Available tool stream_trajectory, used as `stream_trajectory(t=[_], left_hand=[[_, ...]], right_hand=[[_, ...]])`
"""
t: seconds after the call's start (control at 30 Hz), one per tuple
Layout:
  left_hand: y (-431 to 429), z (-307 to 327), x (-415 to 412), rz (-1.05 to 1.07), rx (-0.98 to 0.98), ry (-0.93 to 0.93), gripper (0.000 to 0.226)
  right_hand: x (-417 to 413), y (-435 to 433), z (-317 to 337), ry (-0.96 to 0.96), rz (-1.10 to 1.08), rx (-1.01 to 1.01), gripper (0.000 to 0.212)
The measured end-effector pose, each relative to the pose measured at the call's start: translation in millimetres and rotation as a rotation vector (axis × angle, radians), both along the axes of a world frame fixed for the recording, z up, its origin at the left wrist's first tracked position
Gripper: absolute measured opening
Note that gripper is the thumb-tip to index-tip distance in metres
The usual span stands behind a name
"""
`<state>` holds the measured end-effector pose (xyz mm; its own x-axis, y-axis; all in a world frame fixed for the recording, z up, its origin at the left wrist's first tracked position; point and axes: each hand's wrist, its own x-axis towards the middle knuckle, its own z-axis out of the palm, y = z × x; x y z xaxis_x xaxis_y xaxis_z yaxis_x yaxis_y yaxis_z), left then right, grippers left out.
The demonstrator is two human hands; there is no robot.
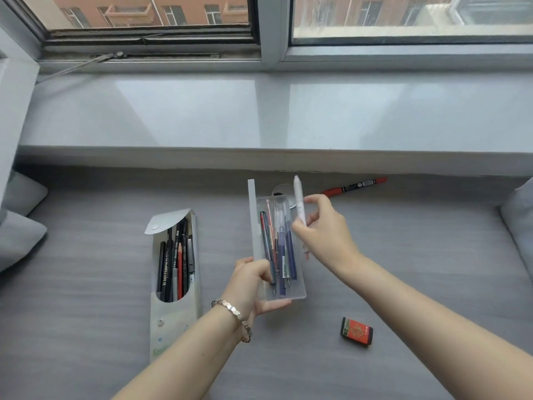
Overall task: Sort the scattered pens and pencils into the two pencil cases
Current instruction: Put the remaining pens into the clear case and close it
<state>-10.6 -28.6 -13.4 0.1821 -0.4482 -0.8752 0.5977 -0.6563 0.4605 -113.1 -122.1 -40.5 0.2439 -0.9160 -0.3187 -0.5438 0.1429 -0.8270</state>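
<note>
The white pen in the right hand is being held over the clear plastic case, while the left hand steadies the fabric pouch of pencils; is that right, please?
Not quite. In the head view the left hand steadies the clear plastic case itself. The fabric pouch of pencils lies untouched on the surface. The right hand does hold the white pen over the clear case.

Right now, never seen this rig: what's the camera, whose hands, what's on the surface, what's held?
There is no machine here. One wide-angle camera worn on a person's head looks forward and down at their two bare hands. The left hand, with a bracelet at the wrist, holds the clear pencil case, which is open and has several pens inside. The right hand holds a white pen above that case. On the grey surface lie a soft pencil case full of pencils to the left, a red marker near the window ledge, and an eraser marked 2B.
</note>
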Motion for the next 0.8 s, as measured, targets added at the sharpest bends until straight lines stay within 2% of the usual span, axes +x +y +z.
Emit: stream_trajectory(t=[0.13,0.2,0.27,0.33,0.43,0.5,0.6,0.67,0.7,0.8], left_hand=[[-8,0,-6,-0.033,-0.016,0.001,0.024],[-11,1,-8,-0.034,-0.02,0.008,0.024],[-12,3,-10,-0.03,-0.006,0.011,0.021],[-10,6,-10,-0.033,-0.001,0.003,0.023],[-4,5,-8,-0.036,-0.011,0.006,0.025],[0,3,-6,-0.032,-0.008,0.009,0.021],[8,4,-4,-0.025,-0.013,0.006,0.02],[15,4,-4,-0.027,-0.015,0.005,0.024],[21,5,-4,-0.026,-0.016,0.005,0.026],[34,-2,-4,-0.039,-0.013,0.002,0.023]], right_hand=[[-4,23,12,0.061,0.246,0.072,0.035],[-8,15,7,0.09,0.268,-0.021,0.028],[-16,-10,-2,0.164,0.191,-0.201,0.023],[-27,-41,-13,0.322,0.158,-0.327,0.029],[-42,-74,-26,0.654,0.228,-0.304,0.044],[-45,-82,-28,0.812,0.327,-0.308,0.041],[-47,-81,-25,0.933,0.444,-0.378,0.027],[-49,-71,-22,0.886,0.419,-0.416,0.025],[-50,-60,-18,0.783,0.355,-0.426,0.027],[-43,-23,2,0.301,0.067,-0.267,0.028]])
